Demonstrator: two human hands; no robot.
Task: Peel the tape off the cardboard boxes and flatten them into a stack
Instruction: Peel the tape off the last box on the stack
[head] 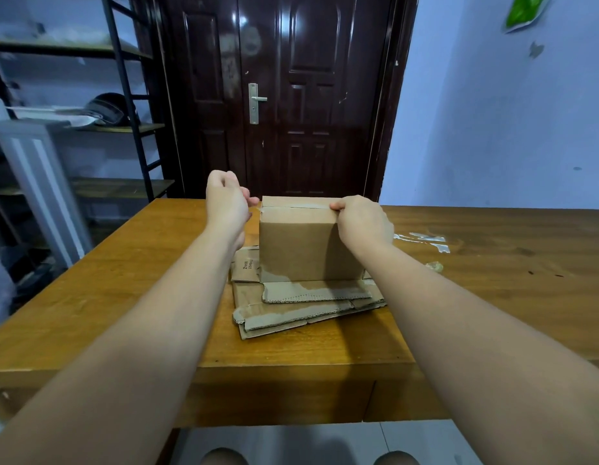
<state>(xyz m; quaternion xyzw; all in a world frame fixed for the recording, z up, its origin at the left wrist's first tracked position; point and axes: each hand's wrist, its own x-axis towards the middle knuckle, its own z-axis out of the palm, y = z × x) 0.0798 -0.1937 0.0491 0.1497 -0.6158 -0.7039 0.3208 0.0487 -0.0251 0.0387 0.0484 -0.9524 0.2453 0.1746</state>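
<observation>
Box (308,246): upright on flat stack (291,313), on desk (123,297)
Right hand (362,223): clamped on box's top right edge
Left hand (226,199): curled beside top left corner; grip on tape (291,206) unclear

wooden table (123,297); flattened cardboard (291,317), tape scraps (425,239)

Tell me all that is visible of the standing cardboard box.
The box is brown cardboard, closed, standing upright on the stack of flattened cardboard on the table. Clear tape runs along its top seam. The right hand grips its top right corner; the left hand seems to pinch the tape end at the top left.
</observation>
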